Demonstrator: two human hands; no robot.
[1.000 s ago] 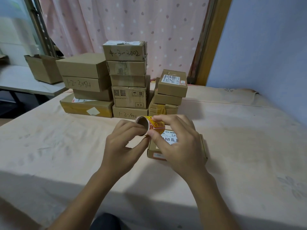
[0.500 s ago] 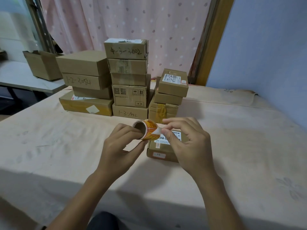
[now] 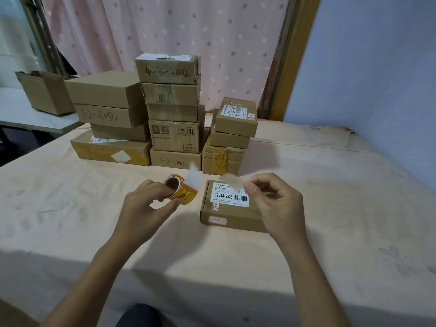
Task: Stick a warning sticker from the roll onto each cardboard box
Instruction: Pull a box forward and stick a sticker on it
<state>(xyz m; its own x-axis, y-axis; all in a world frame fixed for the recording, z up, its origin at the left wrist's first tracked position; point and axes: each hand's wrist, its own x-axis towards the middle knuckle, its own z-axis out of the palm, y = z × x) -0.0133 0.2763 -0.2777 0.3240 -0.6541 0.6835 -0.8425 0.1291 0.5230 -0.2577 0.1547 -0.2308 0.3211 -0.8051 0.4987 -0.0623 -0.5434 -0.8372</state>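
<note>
Cardboard boxes (image 3: 174, 135) on peach table (image 3: 330, 208); pink curtain (image 3: 188, 31); blue wall (image 3: 377, 67)

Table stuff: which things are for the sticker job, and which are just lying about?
For the job: yellow-orange sticker roll in the left hand; pale peeled piece pinched by the right hand; flat brown cardboard box; stacked brown cardboard boxes.
Just there: pink dotted curtain; blue wall; open-topped cardboard box at far left.

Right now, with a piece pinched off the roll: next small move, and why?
Probably lower the right hand and press the peeled piece onto bare cardboard of the flat box. The piece is free of the roll in the left hand and hangs over the box's white label, which likely should stay readable.
</note>
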